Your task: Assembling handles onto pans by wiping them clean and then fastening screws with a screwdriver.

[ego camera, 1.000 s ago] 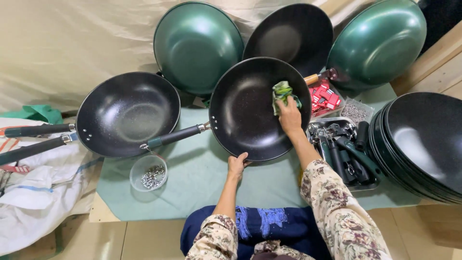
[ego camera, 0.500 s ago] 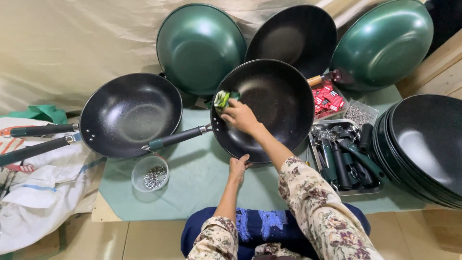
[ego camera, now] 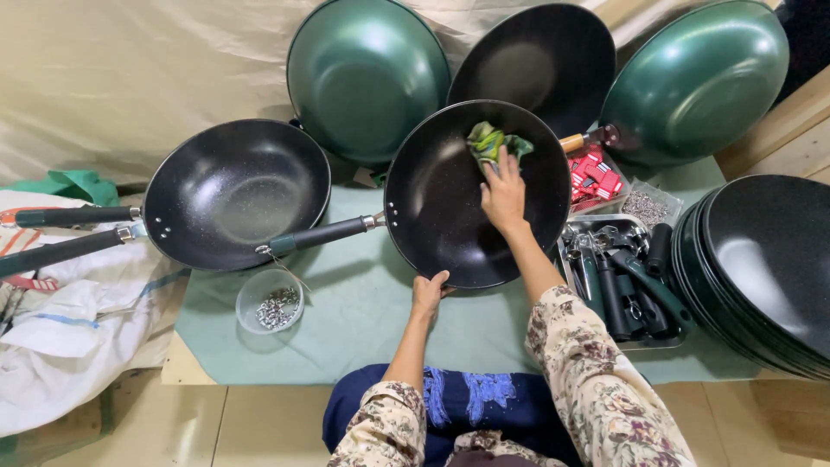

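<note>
Fingers (ego camera: 510, 169) of the right hand (ego camera: 503, 195) lie flat and together on a crumpled green cloth (ego camera: 489, 143), pressing it against the inner wall of the black wok (ego camera: 441, 216) at upper centre of the frame. Fingers of the left hand (ego camera: 428, 294) are curled over the wok's near rim, clamped on it from below.

Head view, findings:
- The wok sits tilted toward the person on the green-covered surface (ego camera: 363, 320), its dark handle (ego camera: 324, 233) running out to the left.
- The cloth is at the upper part of the bowl; the lower part and the left wall show no cloth contact at this moment.
- A second black wok (ego camera: 233, 195) stands just beside it at left, with a small clear bowl of metal bits (ego camera: 270, 301) near the handle.
- A tray of tools (ego camera: 618, 285) lies close to the right elbow; stacked black woks (ego camera: 769, 268) fill the right edge.

Assessment: good wiping here calls for a firm rim hold so the pan does not rock, even palm pressure, and overlapping strokes down the wall. The sleeve should be kept away from the tool tray, and the handle from the small bowl.
</note>
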